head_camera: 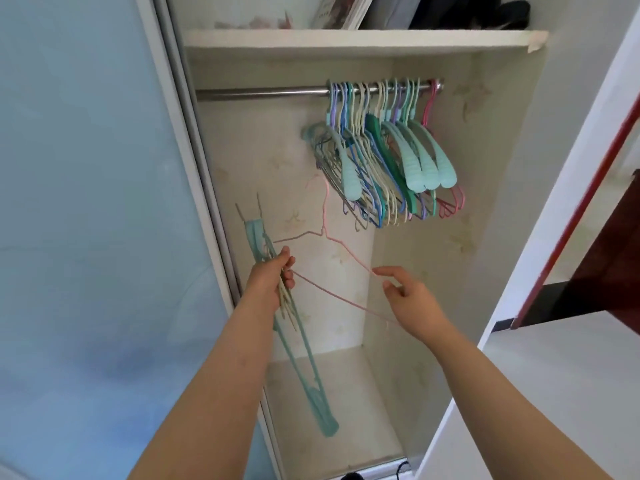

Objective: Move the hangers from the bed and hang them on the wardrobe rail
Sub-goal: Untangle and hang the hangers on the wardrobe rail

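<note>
while a bundle of hangers is gripped in the left hand, one pink hanger is pinched by the right hand; hooking onto the rail at twelve o'clock is judged next.

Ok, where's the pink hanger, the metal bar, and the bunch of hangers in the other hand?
pink hanger point(341, 244): head view, on its sloping wire shoulder.
metal bar point(263, 91): head view, on its bare stretch.
bunch of hangers point(254, 237): head view, on the teal top above the left hand point(268, 282).
</note>
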`<state>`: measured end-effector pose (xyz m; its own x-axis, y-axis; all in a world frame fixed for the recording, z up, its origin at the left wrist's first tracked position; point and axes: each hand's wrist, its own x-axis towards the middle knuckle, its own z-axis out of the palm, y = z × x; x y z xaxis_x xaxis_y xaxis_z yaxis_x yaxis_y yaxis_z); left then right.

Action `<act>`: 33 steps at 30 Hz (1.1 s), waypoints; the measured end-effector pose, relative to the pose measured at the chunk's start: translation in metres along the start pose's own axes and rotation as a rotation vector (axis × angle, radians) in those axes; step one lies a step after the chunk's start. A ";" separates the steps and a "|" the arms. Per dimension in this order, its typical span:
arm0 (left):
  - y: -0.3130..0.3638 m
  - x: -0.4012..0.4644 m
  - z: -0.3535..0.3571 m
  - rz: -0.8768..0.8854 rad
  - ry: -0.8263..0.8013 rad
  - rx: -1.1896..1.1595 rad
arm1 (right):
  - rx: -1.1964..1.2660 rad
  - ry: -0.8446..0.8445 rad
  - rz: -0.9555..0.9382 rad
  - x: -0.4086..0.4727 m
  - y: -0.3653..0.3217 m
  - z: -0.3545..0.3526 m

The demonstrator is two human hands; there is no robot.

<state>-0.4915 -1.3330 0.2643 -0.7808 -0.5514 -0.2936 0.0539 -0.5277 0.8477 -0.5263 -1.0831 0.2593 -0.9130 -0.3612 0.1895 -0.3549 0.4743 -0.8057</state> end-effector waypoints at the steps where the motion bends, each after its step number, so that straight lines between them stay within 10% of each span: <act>1: 0.000 0.001 -0.002 0.008 0.019 -0.026 | -0.003 -0.023 -0.021 0.001 -0.006 -0.003; 13: -0.007 0.016 -0.007 0.067 0.274 0.058 | -0.069 -0.140 -0.110 0.029 -0.072 -0.040; 25: 0.014 -0.024 0.035 0.145 0.058 -0.011 | 0.299 -0.001 -0.067 0.110 -0.136 -0.019; 33: 0.031 -0.057 0.039 0.236 -0.006 0.068 | 0.268 -0.200 0.038 0.153 -0.173 -0.006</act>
<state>-0.4699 -1.2929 0.3246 -0.7552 -0.6505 -0.0811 0.1940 -0.3399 0.9202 -0.6063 -1.2156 0.4310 -0.8575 -0.5106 0.0639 -0.2317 0.2721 -0.9339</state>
